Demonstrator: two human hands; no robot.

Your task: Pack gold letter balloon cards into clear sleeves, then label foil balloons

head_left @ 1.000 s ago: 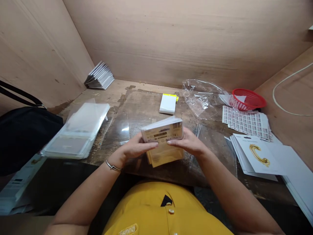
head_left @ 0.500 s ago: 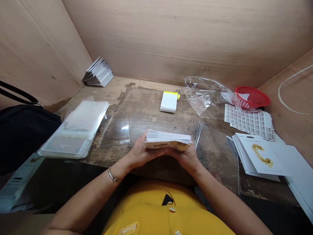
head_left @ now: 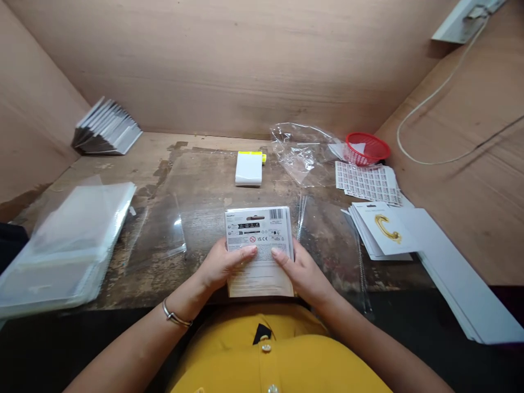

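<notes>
Over the near edge of the worktop (head_left: 215,174), a stack of printed cards (head_left: 261,275) stood between two hands, its printed face turned up toward the wearer. The front card was pale, with a warm yellowish tint spreading over its lower half. Near its top it had a slot-shaped hang hole, with a barcode in the upper right corner; below ran black bands, small icons, a red prohibition sign and lines of fine print. More card edges showed behind it along the top and right.

The left hand (head_left: 220,263) and right hand (head_left: 306,274) mirrored each other, and each grip was clamped on a side of the stack. The thumbs lay across the face, pointing inward, their tips apart; the other fingers were mostly hidden. Both forearms slanted inward from the lower corners, a metal bracelet (head_left: 176,315) circling the left wrist.
</notes>
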